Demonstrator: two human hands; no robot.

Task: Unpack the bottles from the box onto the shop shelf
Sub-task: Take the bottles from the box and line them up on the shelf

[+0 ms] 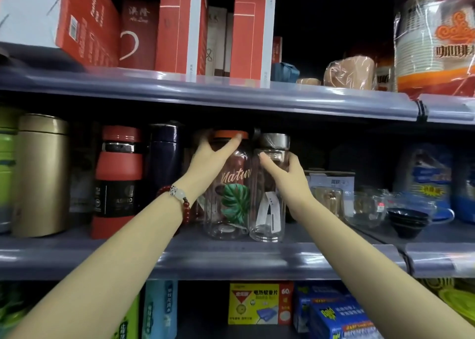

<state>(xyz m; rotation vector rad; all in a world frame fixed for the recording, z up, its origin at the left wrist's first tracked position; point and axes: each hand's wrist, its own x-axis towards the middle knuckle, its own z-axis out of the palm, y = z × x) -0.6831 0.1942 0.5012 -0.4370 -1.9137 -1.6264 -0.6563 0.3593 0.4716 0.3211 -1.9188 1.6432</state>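
Middle shelf (231,255): my left hand (205,164) grips the orange-lidded clear bottle (228,184) near its top, thumb stretched under the lid. My right hand (288,170) wraps the silver-capped clear bottle (268,210) beside it. Both bottles stand upright, touching, at the shelf's front edge.

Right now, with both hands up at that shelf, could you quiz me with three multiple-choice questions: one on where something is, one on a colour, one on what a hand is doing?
1. What stands directly left of the leaf-print bottle?
A. dark blue flask
B. gold flask
C. black bowls

2. What colour is the leaf-print bottle's lid?
A. silver
B. orange
C. green

3. What is the right hand doing?
A. hanging idle
B. gripping the silver-capped bottle
C. lifting a red box

Answers:
1 A, the dark blue flask is its neighbour.
2 B, the lid is orange.
3 B, its fingers wrap the silver-capped bottle.
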